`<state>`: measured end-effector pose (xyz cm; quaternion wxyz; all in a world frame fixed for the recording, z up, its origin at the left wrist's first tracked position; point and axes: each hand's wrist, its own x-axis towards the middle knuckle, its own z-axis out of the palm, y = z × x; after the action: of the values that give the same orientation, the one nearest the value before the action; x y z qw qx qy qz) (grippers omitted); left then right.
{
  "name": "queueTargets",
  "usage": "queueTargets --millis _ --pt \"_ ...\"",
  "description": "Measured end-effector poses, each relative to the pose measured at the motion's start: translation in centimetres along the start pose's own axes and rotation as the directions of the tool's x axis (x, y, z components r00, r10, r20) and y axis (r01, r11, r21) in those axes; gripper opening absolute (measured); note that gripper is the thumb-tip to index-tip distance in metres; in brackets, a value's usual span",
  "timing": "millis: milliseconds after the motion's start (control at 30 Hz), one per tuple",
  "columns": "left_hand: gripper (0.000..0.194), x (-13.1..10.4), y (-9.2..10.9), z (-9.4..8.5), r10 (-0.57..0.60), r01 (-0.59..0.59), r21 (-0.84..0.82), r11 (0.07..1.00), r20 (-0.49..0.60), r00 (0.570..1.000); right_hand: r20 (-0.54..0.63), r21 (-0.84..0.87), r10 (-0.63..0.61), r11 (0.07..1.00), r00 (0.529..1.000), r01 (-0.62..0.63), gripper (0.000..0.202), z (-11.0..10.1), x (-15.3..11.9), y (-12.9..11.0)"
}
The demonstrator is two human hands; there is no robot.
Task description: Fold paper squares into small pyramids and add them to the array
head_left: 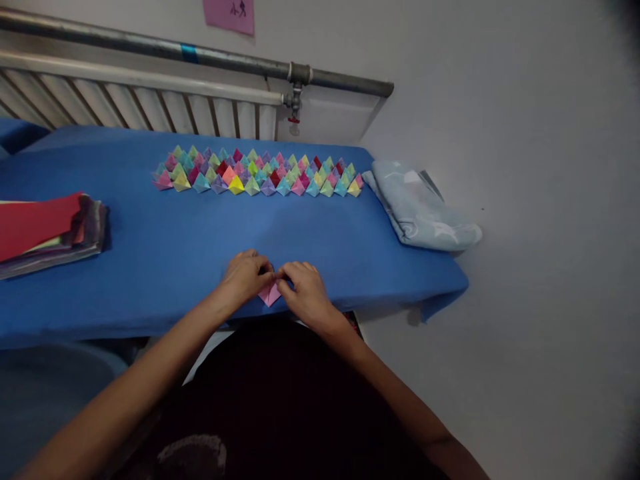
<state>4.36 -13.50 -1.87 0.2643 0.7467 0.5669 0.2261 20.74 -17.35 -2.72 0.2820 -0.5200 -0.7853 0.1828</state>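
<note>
A small folded piece of pink paper (270, 294) lies near the front edge of the blue-covered table (190, 233), its pointed corner toward my body. My left hand (246, 275) is closed on its left side, thumb and fingers pinched together. On the right side my right hand (304, 288) grips the paper in the same way. The two thumbs nearly meet above it, and the fingers hide the paper's upper part.
Rows of colourful folded paper pieces (252, 187) stand along the back. A stack of coloured paper (40, 230) sits at the left, a folded light-blue cloth (425, 207) at the right. Behind are a radiator (145, 107), a pipe (240, 61) and a wall.
</note>
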Motion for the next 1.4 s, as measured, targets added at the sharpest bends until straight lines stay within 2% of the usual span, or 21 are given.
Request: queueTargets --millis 167,300,400,500,600,733,833,933,1300,1400 --pt "0.003 -0.2 0.0 0.3 -0.008 0.009 0.076 0.997 -0.017 1.000 0.083 -0.061 -0.142 0.987 0.986 0.147 0.014 -0.2 -1.1 0.0" --pt "0.009 -0.6 -0.1 0.0 -0.007 0.011 0.057 0.998 -0.067 0.998 0.121 -0.143 -0.172 0.972 0.978 0.189 0.018 -0.6 -1.1 0.0" --pt "0.014 -1.9 -0.4 -0.7 0.178 -0.176 0.031 0.984 -0.163 0.970 0.124 -0.173 -0.182 0.964 0.975 0.202 0.018 -0.6 -1.0 0.1" --pt "0.022 -3.6 -1.2 -1.2 0.394 -0.379 0.125 0.917 -0.138 0.909 0.130 -0.193 -0.196 0.956 0.972 0.219 0.021 -0.6 -0.9 0.1" --pt "0.029 -4.8 -2.1 -1.0 0.506 -0.484 0.216 0.848 -0.057 0.861 0.119 -0.214 -0.194 0.953 0.974 0.216 0.023 -0.6 -1.0 0.1" --pt "0.029 -5.4 -2.8 -0.4 0.587 -0.552 0.301 0.778 -0.035 0.809 0.109 -0.209 -0.198 0.954 0.974 0.217 0.022 -0.5 -1.5 0.3" --pt "0.023 -5.7 -2.7 -0.6 0.606 -0.568 0.347 0.746 0.000 0.795 0.099 -0.162 -0.207 0.962 0.973 0.221 0.021 -0.7 -2.0 0.5" --pt "0.017 -5.8 -2.6 -1.1 0.595 -0.565 0.357 0.744 0.031 0.803 0.096 -0.109 -0.217 0.968 0.971 0.227 0.024 -1.0 -2.4 0.7" --pt "0.017 -4.8 -3.0 -1.7 0.571 -0.564 0.279 0.777 0.062 0.818 0.080 -0.046 -0.219 0.974 0.972 0.223 0.015 -1.0 -2.2 1.1" --pt "0.017 -4.6 -3.2 -1.8 0.587 -0.579 0.274 0.768 0.058 0.807 0.091 -0.039 -0.216 0.975 0.972 0.221 0.014 -1.0 -2.2 1.2"
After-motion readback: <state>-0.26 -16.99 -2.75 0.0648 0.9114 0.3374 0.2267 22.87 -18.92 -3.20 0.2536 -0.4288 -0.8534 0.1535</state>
